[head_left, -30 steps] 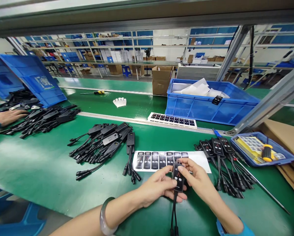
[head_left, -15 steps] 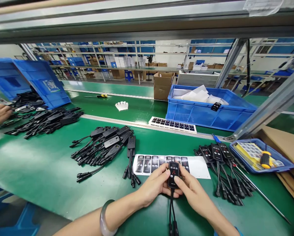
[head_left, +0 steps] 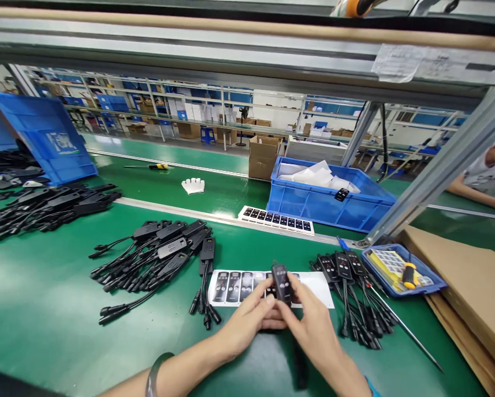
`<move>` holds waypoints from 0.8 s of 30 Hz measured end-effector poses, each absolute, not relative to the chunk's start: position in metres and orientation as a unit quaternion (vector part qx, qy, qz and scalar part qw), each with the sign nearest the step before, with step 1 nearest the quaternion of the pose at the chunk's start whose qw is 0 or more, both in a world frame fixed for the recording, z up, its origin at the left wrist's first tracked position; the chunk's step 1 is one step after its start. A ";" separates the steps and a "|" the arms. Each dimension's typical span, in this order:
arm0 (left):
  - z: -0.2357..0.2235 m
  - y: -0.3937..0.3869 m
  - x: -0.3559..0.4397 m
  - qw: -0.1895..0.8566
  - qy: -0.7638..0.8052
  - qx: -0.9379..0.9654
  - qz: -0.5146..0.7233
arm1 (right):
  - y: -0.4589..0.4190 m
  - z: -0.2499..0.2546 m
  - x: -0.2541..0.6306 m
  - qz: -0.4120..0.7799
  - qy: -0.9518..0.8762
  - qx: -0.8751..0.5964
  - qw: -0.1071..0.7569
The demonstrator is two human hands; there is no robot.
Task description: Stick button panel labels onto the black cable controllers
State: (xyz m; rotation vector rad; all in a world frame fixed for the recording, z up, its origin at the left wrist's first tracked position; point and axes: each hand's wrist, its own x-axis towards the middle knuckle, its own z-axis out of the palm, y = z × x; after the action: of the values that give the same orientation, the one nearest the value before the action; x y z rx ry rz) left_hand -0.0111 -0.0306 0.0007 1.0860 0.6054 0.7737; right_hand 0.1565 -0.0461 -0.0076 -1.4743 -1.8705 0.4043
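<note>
Between both hands is a black cabled controller (head_left: pixel 281 284) with small markings on its face, tilted and partly covered by fingers. My left hand (head_left: pixel 253 312) grips its left side, and my right hand (head_left: pixel 307 314) grips its right side. The cables below it are blurred. Under the hands lies a white label sheet (head_left: pixel 319 284) with a row of dark printed labels. To the left is a pile of similar black controllers (head_left: pixel 173 248) with cables. On the right several controllers (head_left: pixel 343 267) lie face up with red marks showing.
A blue bin (head_left: pixel 326 193) with white sheets stands behind, with a strip of black labels (head_left: pixel 276 219) before it. At right are a blue tray (head_left: pixel 427 288), a metal rod (head_left: pixel 413 333) and cardboard (head_left: pixel 458 270). A white glove (head_left: pixel 193 186) and screwdriver (head_left: pixel 159 166) lie farther back. Another person (head_left: pixel 485 179) sits right.
The view has swung to the right and tilted up. The controller has turned in my hands, and its face now leans to the other side. A person has come into view at right.
</note>
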 end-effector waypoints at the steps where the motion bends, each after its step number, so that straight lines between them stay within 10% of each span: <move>1: 0.002 -0.032 -0.014 0.694 0.285 0.568 0.338 | -0.041 -0.006 0.164 0.118 -0.718 -0.589 0.352; 6: 0.006 -0.039 -0.023 0.350 0.306 0.857 0.224 | -0.017 -0.002 0.213 -0.097 -0.673 -0.694 0.238; 12: 0.002 -0.038 -0.018 0.226 0.334 0.903 0.149 | -0.009 0.000 0.226 -0.244 -0.653 -0.699 0.159; 24: -0.008 -0.036 -0.019 0.216 0.340 0.900 0.167 | -0.009 -0.012 0.194 0.027 -0.737 -0.586 0.336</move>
State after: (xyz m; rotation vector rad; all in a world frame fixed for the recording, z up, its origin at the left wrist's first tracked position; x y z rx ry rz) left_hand -0.0188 -0.0358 -0.0078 2.4944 0.9423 0.4623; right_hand 0.1936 -0.0094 -0.0120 -1.5285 -1.9226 0.0697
